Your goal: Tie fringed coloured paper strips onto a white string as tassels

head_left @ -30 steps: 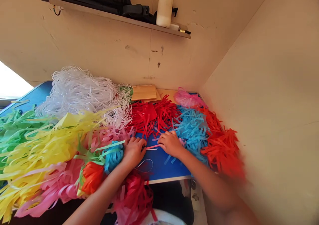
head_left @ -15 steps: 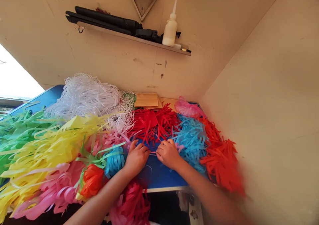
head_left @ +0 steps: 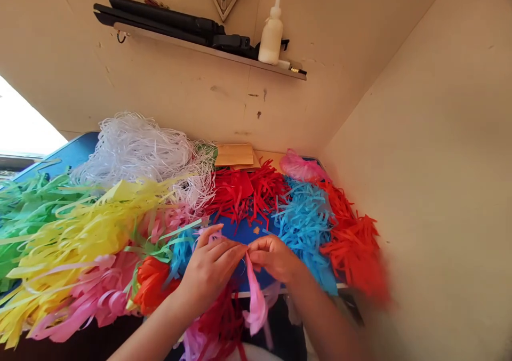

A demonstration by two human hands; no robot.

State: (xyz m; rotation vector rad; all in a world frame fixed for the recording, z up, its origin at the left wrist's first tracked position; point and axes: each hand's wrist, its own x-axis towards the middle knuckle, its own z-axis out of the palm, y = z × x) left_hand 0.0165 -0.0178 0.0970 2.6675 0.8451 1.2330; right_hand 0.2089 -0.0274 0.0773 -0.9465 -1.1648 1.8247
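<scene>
Together, two hands [head_left: 213, 265], one pink streamer [head_left: 257, 305]

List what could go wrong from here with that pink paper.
1. The pink paper hangs from the fingertips of the left hand and right hand, beyond the edge of the blue table; it might drop if the pinch slips.
2. Dark red strips hang close by and could tangle with it.
3. The right forearm may drag the light blue strips beside it.
</scene>
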